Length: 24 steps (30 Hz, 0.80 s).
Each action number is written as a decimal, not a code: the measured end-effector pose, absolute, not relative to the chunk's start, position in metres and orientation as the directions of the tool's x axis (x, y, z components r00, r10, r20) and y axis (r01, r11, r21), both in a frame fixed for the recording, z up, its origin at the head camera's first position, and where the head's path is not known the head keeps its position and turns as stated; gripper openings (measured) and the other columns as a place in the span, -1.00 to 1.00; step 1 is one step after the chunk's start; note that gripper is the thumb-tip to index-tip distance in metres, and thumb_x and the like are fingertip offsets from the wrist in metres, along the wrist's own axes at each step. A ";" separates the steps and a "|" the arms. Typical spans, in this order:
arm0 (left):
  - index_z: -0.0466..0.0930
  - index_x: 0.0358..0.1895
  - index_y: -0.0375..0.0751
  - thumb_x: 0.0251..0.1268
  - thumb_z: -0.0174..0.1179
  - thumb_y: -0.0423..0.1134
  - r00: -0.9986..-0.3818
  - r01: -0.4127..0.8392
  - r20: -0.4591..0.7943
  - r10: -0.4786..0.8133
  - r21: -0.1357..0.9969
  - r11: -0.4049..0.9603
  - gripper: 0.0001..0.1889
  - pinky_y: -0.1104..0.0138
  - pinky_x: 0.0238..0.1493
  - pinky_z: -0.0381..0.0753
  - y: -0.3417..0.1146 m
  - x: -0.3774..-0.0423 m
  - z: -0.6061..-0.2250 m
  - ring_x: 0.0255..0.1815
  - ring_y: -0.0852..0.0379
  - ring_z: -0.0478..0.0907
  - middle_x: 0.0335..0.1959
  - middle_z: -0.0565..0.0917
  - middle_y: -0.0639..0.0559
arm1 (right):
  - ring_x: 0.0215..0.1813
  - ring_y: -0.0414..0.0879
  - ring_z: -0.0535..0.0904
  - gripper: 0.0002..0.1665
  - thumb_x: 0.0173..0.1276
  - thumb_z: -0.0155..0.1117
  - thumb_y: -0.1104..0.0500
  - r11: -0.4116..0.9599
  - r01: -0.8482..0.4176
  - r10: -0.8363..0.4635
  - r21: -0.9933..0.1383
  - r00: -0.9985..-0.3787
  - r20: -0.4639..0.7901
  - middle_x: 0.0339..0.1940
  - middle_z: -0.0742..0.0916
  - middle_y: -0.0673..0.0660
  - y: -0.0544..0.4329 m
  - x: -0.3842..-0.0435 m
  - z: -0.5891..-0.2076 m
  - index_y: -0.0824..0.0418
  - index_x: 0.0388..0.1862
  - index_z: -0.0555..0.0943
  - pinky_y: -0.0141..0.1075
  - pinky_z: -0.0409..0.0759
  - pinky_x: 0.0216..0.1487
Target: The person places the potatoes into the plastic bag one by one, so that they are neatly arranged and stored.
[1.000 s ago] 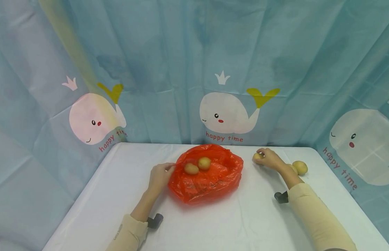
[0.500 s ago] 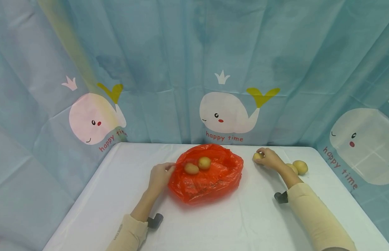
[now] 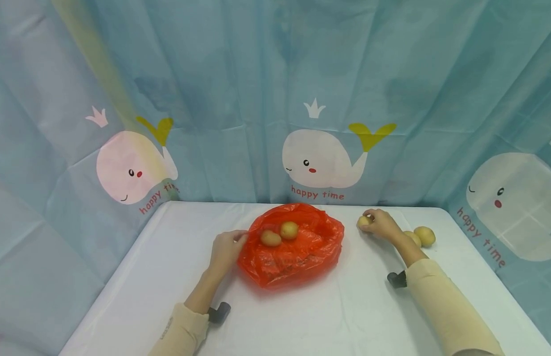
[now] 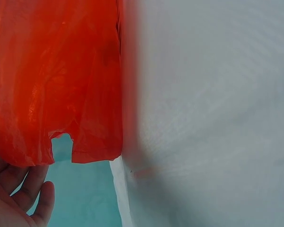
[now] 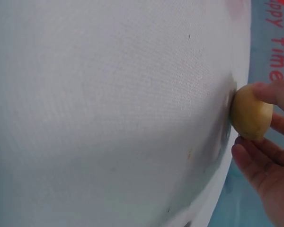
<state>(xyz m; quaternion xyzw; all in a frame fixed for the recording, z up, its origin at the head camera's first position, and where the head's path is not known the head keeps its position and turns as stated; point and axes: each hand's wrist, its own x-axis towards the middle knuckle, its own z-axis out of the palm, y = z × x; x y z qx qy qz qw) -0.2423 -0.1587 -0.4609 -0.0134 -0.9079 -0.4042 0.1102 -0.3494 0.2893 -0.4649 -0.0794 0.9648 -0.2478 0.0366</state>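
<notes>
A red plastic bag (image 3: 297, 262) lies spread on the white table, its mouth facing up. Two potatoes, one brownish (image 3: 271, 238) and one yellower (image 3: 289, 230), rest in it. My left hand (image 3: 225, 252) holds the bag's left rim between thumb and fingertips; in the left wrist view, the lower fingers (image 4: 34, 182) are bent below the bag's edge. Right of the bag, my right hand (image 3: 382, 226) grips another potato (image 5: 251, 112), thumb on one side and fingers on the other. That potato sits low at the tabletop.
Beside my right forearm are two more potatoes, one in plain sight (image 3: 424, 236) and one (image 3: 411, 238) partly covered by the arm. A pale blue curtain (image 3: 257, 99) with whale prints hangs behind the table (image 3: 346, 316). Each wrist wears a small black camera.
</notes>
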 end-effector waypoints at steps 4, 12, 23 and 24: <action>0.72 -0.01 -0.21 0.40 0.11 -0.15 -0.977 0.111 0.206 -0.063 0.731 0.673 -0.71 0.06 0.07 0.68 -0.159 -0.243 -0.462 -0.01 -0.07 0.66 -0.09 0.77 -0.11 | -0.16 0.12 0.56 -0.40 0.16 0.33 0.11 0.869 -0.157 -0.180 -0.469 -0.984 -0.004 -0.11 0.66 0.42 0.289 -0.349 -0.466 0.46 0.11 0.52 -0.03 0.57 -0.10; 0.72 -0.01 -0.21 0.40 0.11 -0.14 -0.977 0.107 0.203 -0.065 0.730 0.675 -0.70 0.06 0.07 0.68 -0.159 -0.243 -0.462 -0.01 -0.07 0.66 -0.09 0.77 -0.10 | -0.17 0.11 0.56 -0.41 0.14 0.33 0.11 0.873 -0.161 -0.177 -0.461 -0.984 0.008 -0.11 0.67 0.41 0.289 -0.350 -0.466 0.45 0.09 0.54 -0.04 0.58 -0.10; 0.72 -0.01 -0.20 0.40 0.11 -0.15 -0.975 0.108 0.210 -0.069 0.724 0.682 -0.71 0.03 0.10 0.66 -0.160 -0.245 -0.463 0.02 -0.09 0.65 -0.09 0.77 -0.11 | -0.13 0.12 0.55 -0.40 0.18 0.32 0.10 0.859 -0.166 -0.175 -0.485 -0.984 0.026 -0.06 0.66 0.41 0.289 -0.350 -0.464 0.45 0.12 0.51 -0.05 0.57 -0.09; 0.72 -0.01 -0.20 0.40 0.11 -0.15 -0.975 0.107 0.210 -0.069 0.723 0.683 -0.71 0.03 0.10 0.66 -0.160 -0.245 -0.463 0.02 -0.08 0.65 -0.09 0.77 -0.11 | -0.11 0.13 0.56 -0.40 0.19 0.31 0.10 0.855 -0.166 -0.175 -0.491 -0.984 0.027 -0.04 0.65 0.42 0.289 -0.351 -0.464 0.45 0.13 0.50 -0.04 0.58 -0.08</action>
